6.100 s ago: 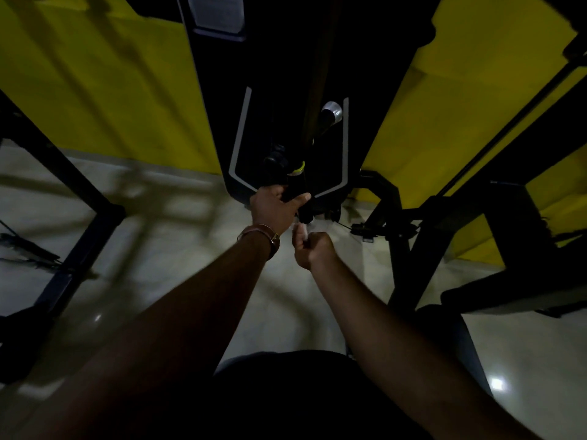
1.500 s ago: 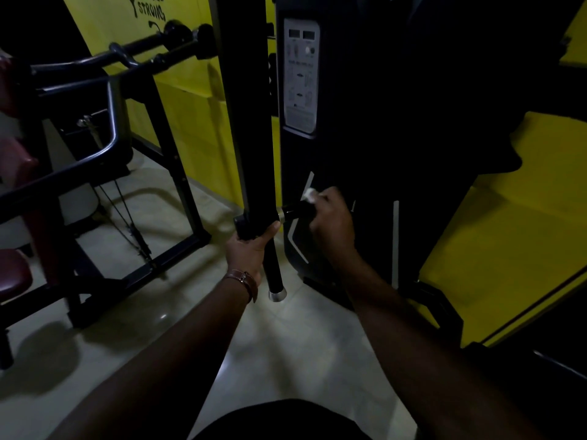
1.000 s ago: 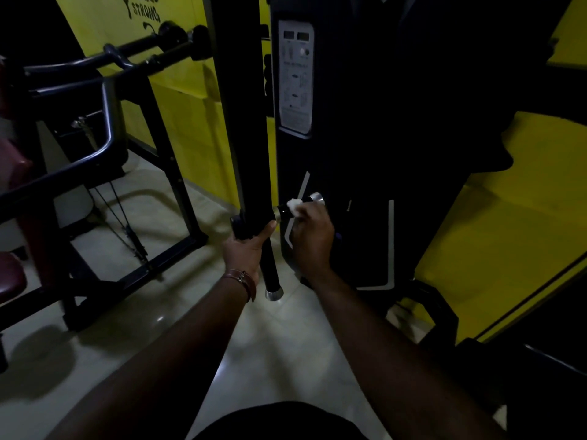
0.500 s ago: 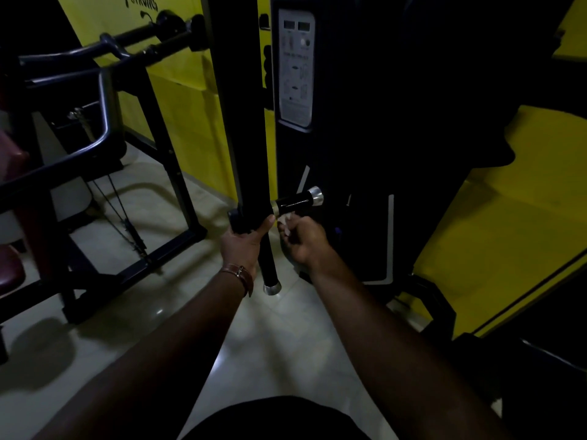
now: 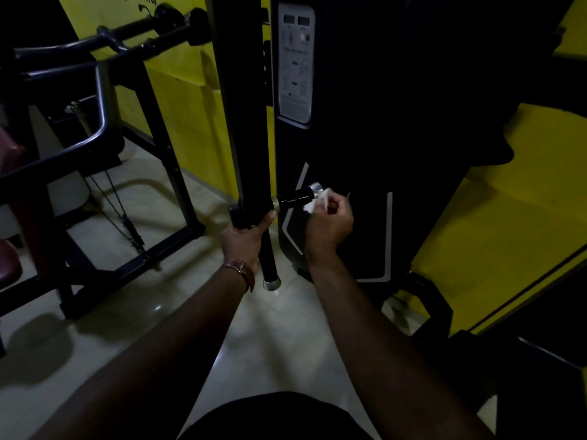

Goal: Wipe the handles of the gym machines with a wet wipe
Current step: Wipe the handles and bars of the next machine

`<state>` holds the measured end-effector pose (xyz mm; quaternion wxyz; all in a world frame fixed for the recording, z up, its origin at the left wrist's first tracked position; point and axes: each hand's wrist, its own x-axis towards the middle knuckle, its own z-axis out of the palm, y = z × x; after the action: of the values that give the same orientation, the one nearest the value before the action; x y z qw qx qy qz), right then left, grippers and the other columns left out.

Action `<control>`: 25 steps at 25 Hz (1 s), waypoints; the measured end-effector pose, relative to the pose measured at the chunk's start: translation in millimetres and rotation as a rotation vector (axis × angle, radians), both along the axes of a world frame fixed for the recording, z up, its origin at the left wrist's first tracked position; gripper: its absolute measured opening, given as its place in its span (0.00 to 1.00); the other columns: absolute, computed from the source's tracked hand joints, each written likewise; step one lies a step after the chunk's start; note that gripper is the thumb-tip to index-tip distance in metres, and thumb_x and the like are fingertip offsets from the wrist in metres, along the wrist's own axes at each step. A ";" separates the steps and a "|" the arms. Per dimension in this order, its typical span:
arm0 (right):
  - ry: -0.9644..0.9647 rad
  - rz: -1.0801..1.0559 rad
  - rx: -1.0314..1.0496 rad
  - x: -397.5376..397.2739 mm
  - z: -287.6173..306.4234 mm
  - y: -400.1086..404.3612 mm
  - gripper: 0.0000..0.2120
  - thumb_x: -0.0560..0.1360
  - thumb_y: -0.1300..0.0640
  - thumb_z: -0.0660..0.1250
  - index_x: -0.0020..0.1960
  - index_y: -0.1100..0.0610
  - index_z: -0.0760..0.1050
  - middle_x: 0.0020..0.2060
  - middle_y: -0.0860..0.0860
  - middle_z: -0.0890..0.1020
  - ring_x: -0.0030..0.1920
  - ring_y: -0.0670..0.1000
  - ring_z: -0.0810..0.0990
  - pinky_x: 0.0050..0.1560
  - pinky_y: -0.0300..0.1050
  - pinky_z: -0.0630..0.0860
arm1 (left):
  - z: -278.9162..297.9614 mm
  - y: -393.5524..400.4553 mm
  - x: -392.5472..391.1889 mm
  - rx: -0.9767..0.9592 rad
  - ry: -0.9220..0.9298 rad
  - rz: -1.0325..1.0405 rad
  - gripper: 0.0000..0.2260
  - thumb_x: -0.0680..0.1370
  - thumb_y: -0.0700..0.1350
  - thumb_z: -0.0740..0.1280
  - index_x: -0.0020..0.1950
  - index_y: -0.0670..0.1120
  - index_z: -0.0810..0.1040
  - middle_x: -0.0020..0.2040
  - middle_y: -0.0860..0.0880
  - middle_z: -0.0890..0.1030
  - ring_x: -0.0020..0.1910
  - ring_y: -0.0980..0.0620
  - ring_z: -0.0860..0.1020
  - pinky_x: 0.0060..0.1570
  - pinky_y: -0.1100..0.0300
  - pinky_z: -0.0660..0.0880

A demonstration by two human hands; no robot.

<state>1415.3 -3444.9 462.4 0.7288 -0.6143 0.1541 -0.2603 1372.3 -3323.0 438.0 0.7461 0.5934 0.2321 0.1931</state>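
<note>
Beside handle (image 5: 294, 196), right hand (image 5: 327, 222) pinching wipe (image 5: 317, 201)

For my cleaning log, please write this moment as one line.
left hand: grips black upright machine bar | right hand: pinches white wet wipe at chrome-capped black side handle | step: wiping

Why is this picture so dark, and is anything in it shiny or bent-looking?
Head view: dim room, so the machine's black body loses detail. The white wipe in the right hand stands out. Glare glints on the handle's silver cap and on the floor. The wide lens bows the frame bars at the edges.
</note>
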 end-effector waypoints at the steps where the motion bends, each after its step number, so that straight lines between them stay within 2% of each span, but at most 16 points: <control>1: -0.122 -0.011 -0.239 8.8 -2.5 -7.9 0.10 0.74 0.66 0.66 0.53 0.56 0.80 0.49 0.50 0.82 0.49 0.46 0.81 0.53 0.47 0.80 | 0.5 -0.3 -1.1 -0.005 -0.004 -0.006 0.20 0.65 0.48 0.81 0.54 0.45 0.82 0.49 0.52 0.85 0.51 0.58 0.81 0.52 0.59 0.76; 3: -0.306 0.060 -0.759 15.5 -3.9 -15.1 0.15 0.73 0.69 0.63 0.56 0.59 0.80 0.54 0.51 0.80 0.54 0.48 0.78 0.56 0.43 0.77 | 1.7 -0.3 -3.6 -0.014 -0.015 -0.008 0.20 0.66 0.47 0.80 0.55 0.44 0.82 0.49 0.52 0.85 0.50 0.59 0.81 0.52 0.61 0.76; 5: -0.395 0.104 -1.208 18.5 -3.0 -21.4 0.19 0.71 0.71 0.62 0.59 0.60 0.79 0.56 0.52 0.80 0.55 0.52 0.76 0.53 0.43 0.76 | 1.8 1.3 -4.9 -0.008 -0.008 0.002 0.20 0.66 0.47 0.80 0.55 0.45 0.82 0.49 0.52 0.85 0.50 0.60 0.81 0.50 0.61 0.76; 7: -0.389 0.136 -1.448 25.8 1.6 -26.6 0.20 0.71 0.69 0.63 0.62 0.59 0.77 0.58 0.52 0.80 0.57 0.54 0.73 0.56 0.43 0.72 | 2.3 1.9 -5.4 -0.008 -0.004 -0.005 0.20 0.66 0.47 0.80 0.55 0.45 0.82 0.49 0.52 0.85 0.49 0.61 0.81 0.48 0.63 0.75; 8: -0.342 0.220 -1.470 31.0 5.0 -25.6 0.19 0.73 0.67 0.62 0.62 0.59 0.77 0.58 0.52 0.80 0.59 0.53 0.73 0.59 0.42 0.69 | 3.1 1.7 -6.2 -0.010 -0.004 -0.006 0.19 0.66 0.47 0.80 0.54 0.45 0.82 0.49 0.53 0.85 0.48 0.61 0.80 0.46 0.64 0.74; 10: -0.146 0.425 -1.284 43.4 19.0 -25.9 0.14 0.77 0.64 0.59 0.57 0.58 0.80 0.54 0.53 0.81 0.55 0.50 0.76 0.58 0.43 0.72 | 3.4 0.6 -6.3 -0.008 0.001 0.000 0.19 0.66 0.47 0.80 0.54 0.46 0.82 0.49 0.53 0.85 0.48 0.62 0.80 0.44 0.65 0.73; 12: 0.075 0.532 -0.952 52.0 37.7 -24.6 0.14 0.79 0.60 0.58 0.49 0.56 0.83 0.48 0.51 0.84 0.48 0.49 0.80 0.50 0.44 0.76 | 1.8 1.1 -6.0 0.000 0.004 0.000 0.18 0.66 0.47 0.80 0.53 0.46 0.82 0.49 0.53 0.84 0.48 0.62 0.80 0.43 0.66 0.73; 15: 0.264 0.627 -0.202 43.3 48.4 -23.1 0.15 0.78 0.63 0.58 0.43 0.59 0.83 0.42 0.54 0.85 0.43 0.49 0.83 0.49 0.42 0.77 | 0.2 3.5 -4.9 0.002 -0.005 -0.016 0.19 0.65 0.48 0.81 0.53 0.46 0.83 0.48 0.52 0.85 0.49 0.60 0.81 0.46 0.63 0.74; 17: 0.331 0.588 0.310 36.8 40.2 -23.0 0.13 0.79 0.66 0.58 0.44 0.63 0.81 0.41 0.55 0.85 0.44 0.50 0.82 0.55 0.43 0.77 | -0.7 4.1 -4.3 0.005 -0.008 -0.013 0.19 0.65 0.48 0.81 0.53 0.46 0.83 0.48 0.53 0.85 0.47 0.62 0.81 0.46 0.64 0.74; 18: 0.313 0.535 0.524 37.8 32.1 -22.6 0.11 0.79 0.66 0.59 0.49 0.66 0.81 0.45 0.57 0.85 0.46 0.52 0.82 0.58 0.46 0.78 | -1.0 3.5 -4.3 0.008 -0.010 -0.009 0.19 0.65 0.48 0.81 0.53 0.46 0.83 0.47 0.53 0.85 0.46 0.64 0.81 0.46 0.64 0.74; 19: 0.289 0.455 0.667 37.0 23.5 -19.4 0.09 0.78 0.67 0.62 0.53 0.68 0.80 0.48 0.59 0.84 0.47 0.53 0.83 0.56 0.47 0.80 | -1.4 2.9 -3.8 0.007 -0.013 -0.006 0.19 0.64 0.48 0.81 0.53 0.45 0.83 0.47 0.53 0.85 0.45 0.64 0.82 0.46 0.64 0.75; 20: 0.271 0.365 0.718 32.4 15.9 -14.1 0.09 0.77 0.66 0.66 0.55 0.69 0.79 0.48 0.60 0.84 0.45 0.53 0.83 0.50 0.45 0.82 | -2.4 2.8 -2.9 0.007 -0.019 -0.005 0.20 0.64 0.48 0.81 0.53 0.45 0.83 0.46 0.53 0.86 0.44 0.64 0.82 0.48 0.62 0.76; 21: 0.260 0.266 0.654 27.8 6.9 -8.0 0.11 0.76 0.64 0.69 0.56 0.68 0.80 0.46 0.59 0.85 0.43 0.51 0.84 0.44 0.42 0.82 | -3.5 2.7 -1.9 0.005 -0.023 -0.004 0.20 0.64 0.48 0.81 0.52 0.45 0.83 0.46 0.54 0.86 0.45 0.63 0.82 0.50 0.60 0.77; 22: 0.224 0.181 0.509 22.8 -0.1 -2.1 0.11 0.76 0.62 0.70 0.57 0.65 0.81 0.46 0.56 0.86 0.43 0.50 0.85 0.44 0.41 0.82 | -4.1 2.2 -1.3 0.003 -0.028 -0.002 0.18 0.64 0.47 0.81 0.51 0.46 0.83 0.46 0.54 0.86 0.46 0.63 0.83 0.52 0.58 0.77; 25: -0.031 0.103 -0.202 10.9 -11.9 3.9 0.12 0.78 0.57 0.68 0.61 0.56 0.80 0.53 0.49 0.85 0.55 0.43 0.82 0.60 0.36 0.76 | -4.5 1.3 -1.1 -0.004 -0.052 0.003 0.14 0.65 0.44 0.81 0.48 0.49 0.82 0.44 0.56 0.86 0.46 0.63 0.83 0.53 0.58 0.77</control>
<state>1426.1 -3441.0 450.4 0.6779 -0.6876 0.0839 -0.2463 1371.2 -3321.7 433.5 0.7528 0.5863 0.2139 0.2093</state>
